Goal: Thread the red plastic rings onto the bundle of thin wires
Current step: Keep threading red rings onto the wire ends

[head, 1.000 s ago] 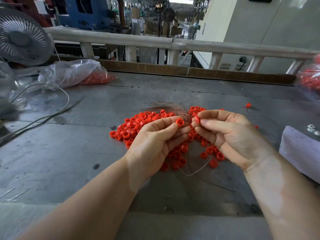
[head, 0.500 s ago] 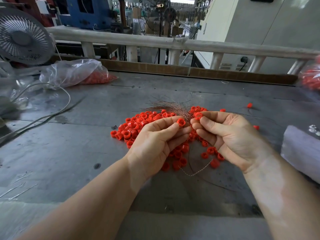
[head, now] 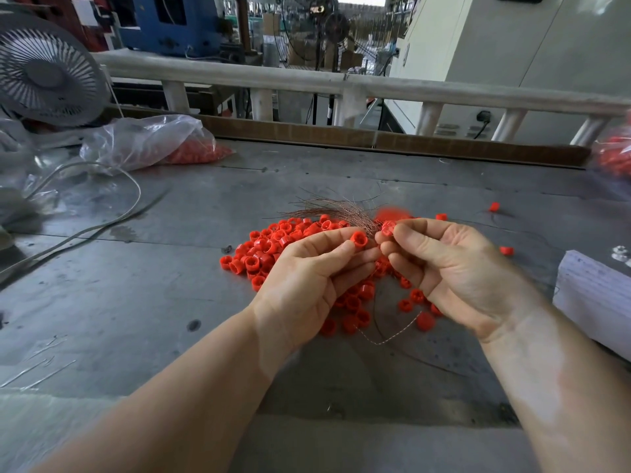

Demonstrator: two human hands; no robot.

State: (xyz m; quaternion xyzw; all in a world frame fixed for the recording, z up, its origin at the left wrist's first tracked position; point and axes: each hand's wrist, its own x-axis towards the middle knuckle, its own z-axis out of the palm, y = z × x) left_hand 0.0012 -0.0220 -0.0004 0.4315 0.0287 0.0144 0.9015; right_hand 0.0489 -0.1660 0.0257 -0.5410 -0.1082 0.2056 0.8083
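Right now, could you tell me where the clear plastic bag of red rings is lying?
The clear plastic bag lies at the table's far left, just right of the grey fan.

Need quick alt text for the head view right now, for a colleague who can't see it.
Two bare hands meet above a pile of red rings on a grey table: the left hand pinches one ring, the right hand another, beside a bundle of thin wires.
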